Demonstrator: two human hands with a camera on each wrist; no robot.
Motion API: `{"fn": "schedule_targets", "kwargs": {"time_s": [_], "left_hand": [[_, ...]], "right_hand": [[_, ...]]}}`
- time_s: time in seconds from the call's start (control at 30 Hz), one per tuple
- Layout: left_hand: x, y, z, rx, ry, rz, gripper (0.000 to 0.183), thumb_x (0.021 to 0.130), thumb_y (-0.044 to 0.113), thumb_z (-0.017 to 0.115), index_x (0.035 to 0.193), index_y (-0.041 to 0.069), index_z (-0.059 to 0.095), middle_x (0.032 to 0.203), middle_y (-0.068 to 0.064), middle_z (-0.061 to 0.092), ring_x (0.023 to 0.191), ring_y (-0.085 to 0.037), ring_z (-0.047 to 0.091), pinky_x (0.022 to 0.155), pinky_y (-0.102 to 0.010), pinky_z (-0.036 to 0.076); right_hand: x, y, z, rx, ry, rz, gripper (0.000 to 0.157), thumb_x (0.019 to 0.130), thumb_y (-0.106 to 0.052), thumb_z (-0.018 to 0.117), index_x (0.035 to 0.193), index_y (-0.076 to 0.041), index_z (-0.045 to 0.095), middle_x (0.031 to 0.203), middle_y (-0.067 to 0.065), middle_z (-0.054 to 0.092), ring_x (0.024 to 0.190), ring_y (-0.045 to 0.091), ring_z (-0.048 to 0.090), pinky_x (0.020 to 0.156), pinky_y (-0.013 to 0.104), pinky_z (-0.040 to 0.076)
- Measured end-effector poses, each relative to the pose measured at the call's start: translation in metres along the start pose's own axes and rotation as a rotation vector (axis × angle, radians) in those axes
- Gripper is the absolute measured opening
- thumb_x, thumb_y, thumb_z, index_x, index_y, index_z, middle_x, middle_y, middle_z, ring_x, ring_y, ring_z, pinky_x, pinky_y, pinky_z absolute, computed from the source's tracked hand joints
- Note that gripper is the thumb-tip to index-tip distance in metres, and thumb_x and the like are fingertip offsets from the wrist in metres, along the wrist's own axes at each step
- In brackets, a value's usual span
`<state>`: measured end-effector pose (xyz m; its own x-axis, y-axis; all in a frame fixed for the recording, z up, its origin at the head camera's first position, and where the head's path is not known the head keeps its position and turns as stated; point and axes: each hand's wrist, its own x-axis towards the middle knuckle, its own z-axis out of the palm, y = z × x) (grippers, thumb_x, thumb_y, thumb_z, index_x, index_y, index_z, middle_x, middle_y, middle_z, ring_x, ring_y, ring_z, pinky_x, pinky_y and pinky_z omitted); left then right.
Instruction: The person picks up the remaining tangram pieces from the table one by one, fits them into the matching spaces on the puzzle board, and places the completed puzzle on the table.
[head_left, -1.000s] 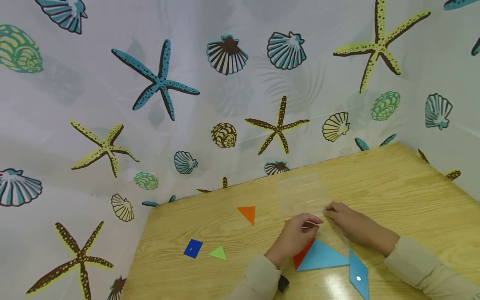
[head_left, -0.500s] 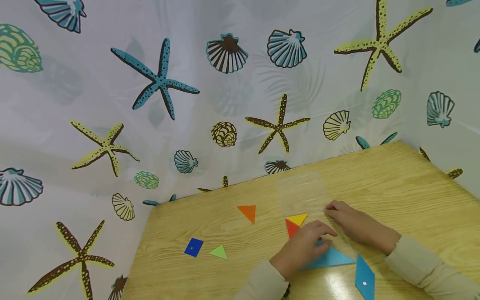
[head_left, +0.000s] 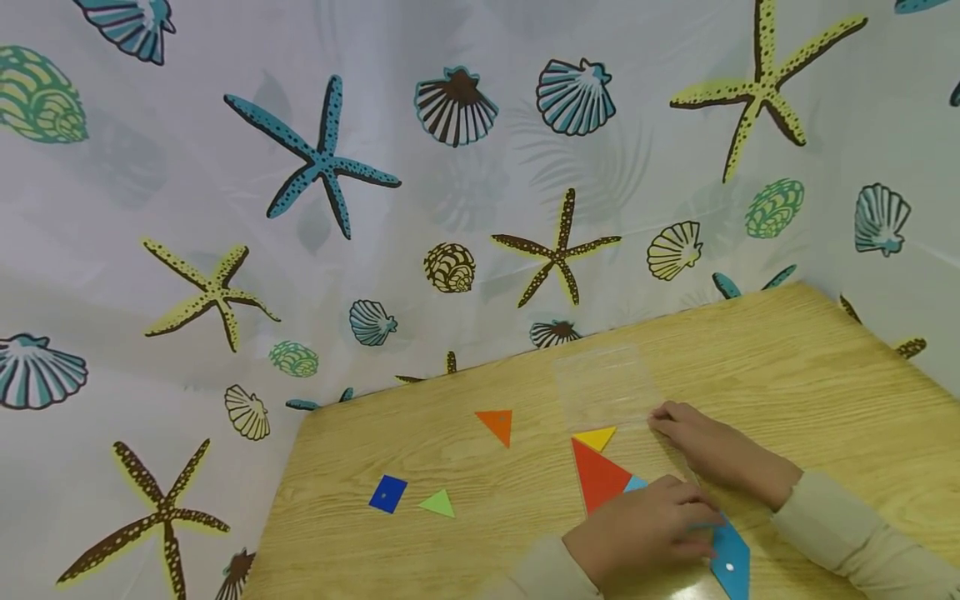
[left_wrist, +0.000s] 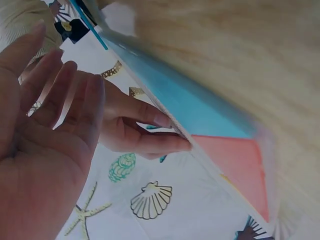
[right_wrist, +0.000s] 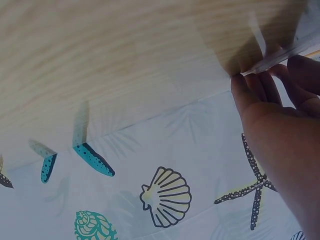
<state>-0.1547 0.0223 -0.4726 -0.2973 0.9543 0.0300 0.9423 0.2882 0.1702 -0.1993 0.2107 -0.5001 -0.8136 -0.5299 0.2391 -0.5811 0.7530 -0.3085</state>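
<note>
We see the right hand [head_left: 716, 450] pinching the clear case [head_left: 603, 383] near the counter's [head_left: 420, 450] far edge, likely steadying it, while the left hand [head_left: 648, 529], loose-fingered and empty, hangs above the blue triangle [left_wrist: 190, 100].

Parallelogram [head_left: 735, 552] apparently right of triangles [head_left: 597, 477]
</note>
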Motion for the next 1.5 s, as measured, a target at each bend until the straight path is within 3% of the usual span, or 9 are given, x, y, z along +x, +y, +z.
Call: {"fn": "schedule_targets", "kwargs": {"time_s": [0.23,0.37,0.57,0.67,1.0,1.27,1.5], "left_hand": [[0.004,0.01,0.002,0.059,-0.072,0.106,0.043,0.092,0.047,0.05,0.13,0.026,0.053,0.13,0.014,0.045,0.119,0.002,0.035,0.096,-0.005,0.022],[0.006,0.009,0.006,0.043,-0.083,0.148,0.043,0.092,0.045,0.05,0.132,0.029,0.052,0.133,0.014,0.044,0.121,0.002,0.035,0.098,-0.006,0.02],[0.011,0.011,0.01,0.094,-0.144,0.187,0.047,0.091,0.048,0.048,0.135,0.034,0.047,0.141,0.017,0.037,0.124,0.003,0.03,0.1,-0.007,0.018],[0.012,0.011,0.011,0.109,-0.142,0.197,0.043,0.092,0.047,0.047,0.133,0.035,0.05,0.14,0.017,0.039,0.124,0.002,0.032,0.099,-0.007,0.019],[0.012,0.009,0.009,0.119,-0.129,0.172,0.039,0.091,0.048,0.049,0.127,0.035,0.056,0.131,0.019,0.047,0.12,0.004,0.035,0.095,-0.006,0.025],[0.006,0.004,0.007,0.237,-0.065,0.119,0.036,0.092,0.049,0.047,0.124,0.038,0.059,0.126,0.019,0.051,0.117,0.0,0.04,0.092,-0.008,0.031],[0.003,-0.002,0.005,0.235,-0.067,0.055,0.036,0.094,0.045,0.044,0.127,0.037,0.056,0.126,0.019,0.051,0.116,-0.001,0.04,0.093,-0.008,0.03]], "right_hand": [[0.0,-0.001,-0.001,-0.024,0.009,-0.007,0.031,0.092,0.001,0.053,0.122,0.006,0.055,0.122,0.017,0.049,0.114,0.032,0.047,0.088,0.043,0.046],[0.001,-0.002,-0.001,-0.036,0.009,-0.019,0.03,0.092,0.001,0.053,0.122,0.006,0.055,0.122,0.017,0.049,0.114,0.032,0.047,0.088,0.043,0.046],[0.0,-0.001,0.0,-0.061,0.005,-0.028,0.03,0.092,0.003,0.053,0.121,0.006,0.056,0.121,0.017,0.049,0.113,0.033,0.047,0.087,0.042,0.047],[0.0,0.0,0.001,-0.064,0.018,-0.04,0.03,0.09,0.004,0.055,0.12,0.006,0.056,0.12,0.017,0.05,0.112,0.033,0.048,0.086,0.042,0.047],[0.0,0.0,0.001,-0.052,0.024,-0.046,0.03,0.09,0.003,0.055,0.12,0.007,0.056,0.12,0.017,0.05,0.112,0.033,0.048,0.086,0.041,0.047],[0.0,-0.001,0.001,-0.033,0.017,-0.042,0.031,0.09,0.004,0.054,0.122,0.007,0.055,0.12,0.018,0.05,0.112,0.033,0.048,0.086,0.041,0.047],[-0.001,0.001,0.003,-0.056,0.061,-0.064,0.029,0.09,0.005,0.054,0.12,0.006,0.057,0.119,0.016,0.051,0.111,0.031,0.049,0.085,0.041,0.048]]}}
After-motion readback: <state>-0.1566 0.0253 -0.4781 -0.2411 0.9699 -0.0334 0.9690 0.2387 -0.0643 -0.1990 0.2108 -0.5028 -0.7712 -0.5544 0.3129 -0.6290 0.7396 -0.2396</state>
